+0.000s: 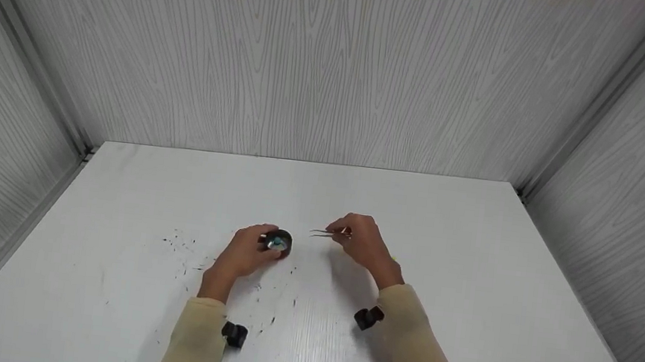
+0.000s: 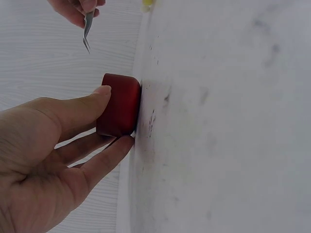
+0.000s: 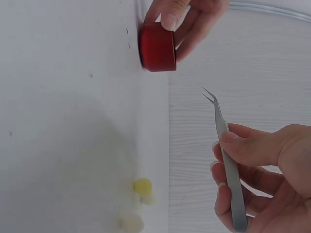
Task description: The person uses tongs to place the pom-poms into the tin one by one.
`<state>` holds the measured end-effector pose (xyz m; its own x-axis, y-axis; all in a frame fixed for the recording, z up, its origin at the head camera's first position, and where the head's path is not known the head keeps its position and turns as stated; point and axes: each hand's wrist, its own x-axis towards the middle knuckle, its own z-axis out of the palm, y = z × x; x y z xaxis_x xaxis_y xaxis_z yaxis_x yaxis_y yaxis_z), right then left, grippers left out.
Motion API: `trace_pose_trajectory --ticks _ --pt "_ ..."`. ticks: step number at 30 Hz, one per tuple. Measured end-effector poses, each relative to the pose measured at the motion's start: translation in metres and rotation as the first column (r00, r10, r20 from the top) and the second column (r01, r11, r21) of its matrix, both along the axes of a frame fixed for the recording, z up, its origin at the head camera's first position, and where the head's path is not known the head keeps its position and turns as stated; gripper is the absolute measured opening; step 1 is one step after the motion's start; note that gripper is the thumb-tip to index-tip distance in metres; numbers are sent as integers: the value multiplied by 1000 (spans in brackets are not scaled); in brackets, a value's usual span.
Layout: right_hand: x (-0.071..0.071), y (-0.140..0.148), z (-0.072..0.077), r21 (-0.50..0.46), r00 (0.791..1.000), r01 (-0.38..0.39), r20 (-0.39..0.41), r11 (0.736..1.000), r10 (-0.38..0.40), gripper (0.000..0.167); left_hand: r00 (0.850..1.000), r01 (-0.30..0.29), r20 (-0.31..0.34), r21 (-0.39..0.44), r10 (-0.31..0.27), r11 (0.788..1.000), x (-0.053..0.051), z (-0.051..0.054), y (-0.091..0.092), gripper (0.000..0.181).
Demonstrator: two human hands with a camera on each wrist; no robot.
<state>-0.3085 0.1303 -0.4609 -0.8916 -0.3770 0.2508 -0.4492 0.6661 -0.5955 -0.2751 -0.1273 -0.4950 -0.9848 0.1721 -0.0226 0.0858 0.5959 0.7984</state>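
Your left hand (image 1: 246,251), half curled, grips the red cup (image 2: 119,104) on the white table (image 1: 206,192); your right hand (image 1: 363,241), curled in, pinches the tweezers (image 3: 234,187), tips parted, and the cup sits at their eight o'clock.

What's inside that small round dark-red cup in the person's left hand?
Inside the small round dark-red cup, the head view shows a teal piece with paler grey around it. It's too tiny to identify, and anything beneath it is covered.
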Motion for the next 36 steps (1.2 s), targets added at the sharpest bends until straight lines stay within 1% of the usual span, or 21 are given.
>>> trace_pose_trajectory --ticks 3,8,13,16,21,28,33,36 --pt "-1 10 3 13 1000 13 22 1000 -13 17 1000 1 4 3 -1 1000 0 -1 0 55" --pt "-1 25 5 36 999 31 29 999 -32 16 1000 5 -3 4 -5 1000 0 -1 -1 54" --pt "0 34 6 80 997 30 72 996 -36 17 1000 4 9 11 -4 1000 0 0 -2 55" --pt "0 39 7 96 996 32 78 995 -40 17 1000 1 13 12 -1 1000 0 0 -2 54" --pt "0 47 7 118 994 67 82 991 -77 18 1000 2 8 8 -2 1000 -1 -2 -1 54" --pt "-2 54 2 159 988 92 107 983 -110 16 1000 10 -2 8 -10 1000 -2 -3 -2 54" --pt "-3 56 -1 172 985 104 119 980 -126 16 1000 16 -17 1 -16 1000 -2 -2 -2 53" --pt "-3 56 -3 177 983 108 131 978 -132 17 1000 15 -14 4 -15 1000 -2 -2 -2 54"
